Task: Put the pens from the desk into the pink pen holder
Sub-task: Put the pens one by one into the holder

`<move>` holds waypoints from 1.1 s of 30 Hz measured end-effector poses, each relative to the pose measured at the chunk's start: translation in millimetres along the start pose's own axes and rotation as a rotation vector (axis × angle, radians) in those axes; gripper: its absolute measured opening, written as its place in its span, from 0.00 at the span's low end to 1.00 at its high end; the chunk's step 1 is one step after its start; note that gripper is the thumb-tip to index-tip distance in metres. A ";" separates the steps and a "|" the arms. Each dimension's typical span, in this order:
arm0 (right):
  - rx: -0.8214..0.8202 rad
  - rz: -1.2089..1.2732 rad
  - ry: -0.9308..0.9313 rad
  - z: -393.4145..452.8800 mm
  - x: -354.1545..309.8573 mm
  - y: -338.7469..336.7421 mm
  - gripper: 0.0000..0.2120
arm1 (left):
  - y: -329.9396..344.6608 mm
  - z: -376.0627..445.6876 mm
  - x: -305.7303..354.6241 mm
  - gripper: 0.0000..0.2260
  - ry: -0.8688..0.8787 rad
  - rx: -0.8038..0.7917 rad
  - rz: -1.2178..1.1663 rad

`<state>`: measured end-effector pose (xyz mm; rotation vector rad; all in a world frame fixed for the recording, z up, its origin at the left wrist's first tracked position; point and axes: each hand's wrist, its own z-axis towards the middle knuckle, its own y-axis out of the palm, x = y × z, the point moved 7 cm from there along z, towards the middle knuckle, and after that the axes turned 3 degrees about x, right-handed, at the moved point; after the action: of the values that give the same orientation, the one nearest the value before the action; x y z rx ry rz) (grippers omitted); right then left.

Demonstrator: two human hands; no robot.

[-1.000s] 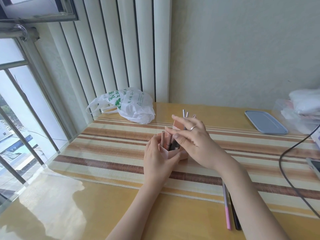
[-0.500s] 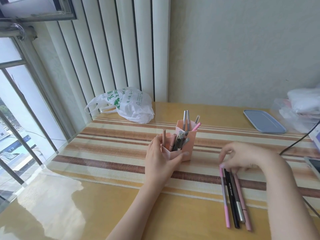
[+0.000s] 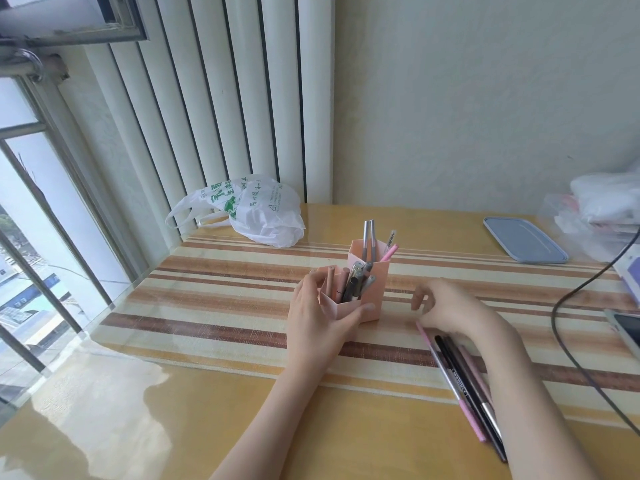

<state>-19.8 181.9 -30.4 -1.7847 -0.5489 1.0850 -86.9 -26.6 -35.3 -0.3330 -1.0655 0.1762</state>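
My left hand (image 3: 320,320) gripped the angular, matte pink pen holder (image 3: 360,292); my right hand (image 3: 446,308) hovered loosely curled, grasping nothing, over slim glossy pens (image 3: 464,386).

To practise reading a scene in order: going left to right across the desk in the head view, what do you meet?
White plastic bag → left hand → pink pen holder → right hand → grey-blue lid → black cable.

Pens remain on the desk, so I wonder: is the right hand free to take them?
Probably yes. The right hand hovers empty over the upper ends of the loose pens, with nothing between them.
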 end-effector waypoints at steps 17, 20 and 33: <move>-0.071 -0.283 0.015 -9.0 -36.1 30.2 0.07 | -1.6 0.4 3.3 0.29 0.023 0.025 0.008; -0.067 -0.050 0.025 -11.3 -35.7 19.0 0.08 | -2.2 0.0 4.2 0.29 0.030 0.025 0.001; 1.086 0.967 -0.634 -96.2 -43.7 -134.1 0.07 | -0.3 0.6 -0.8 0.29 0.011 0.000 0.018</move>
<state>52.7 163.4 123.1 -0.6298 0.6016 2.0766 -87.8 -27.0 -35.5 -0.3439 -1.0518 0.1904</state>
